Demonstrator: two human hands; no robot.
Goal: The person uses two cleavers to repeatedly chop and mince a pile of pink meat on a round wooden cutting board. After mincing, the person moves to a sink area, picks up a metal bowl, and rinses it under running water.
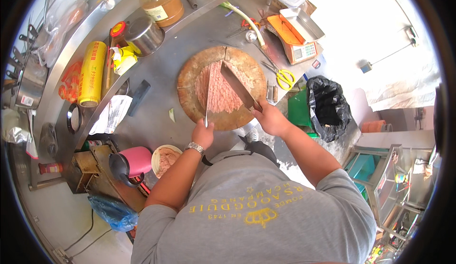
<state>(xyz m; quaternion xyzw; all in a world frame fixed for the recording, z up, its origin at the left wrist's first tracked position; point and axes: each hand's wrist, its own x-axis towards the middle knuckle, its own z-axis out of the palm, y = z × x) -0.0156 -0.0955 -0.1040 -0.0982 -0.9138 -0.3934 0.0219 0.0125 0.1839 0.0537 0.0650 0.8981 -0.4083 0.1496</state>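
Minced raw meat point(222, 96) lies in a flat layer over a round wooden chopping block point(188, 103), which has a crack at its far edge. My left hand point(202, 134), with a metal watch at the wrist, grips the handle of a cleaver point(208, 93) seen almost edge-on over the meat's left side. In my right hand point(269, 118) is a second cleaver point(239, 85), its broad blade slanting up and left across the meat's right side. The two blade tips come near each other at the far side. Whether either edge touches the meat, I cannot tell.
A bowl of minced meat point(166, 161) and a pink kettle point(137, 160) stand near my left forearm. Yellow-handled scissors point(285, 79), a leek point(245, 20) and a scale point(301, 52) lie beyond the block, rightward. A black-lined bin point(327, 107) stands right of the table.
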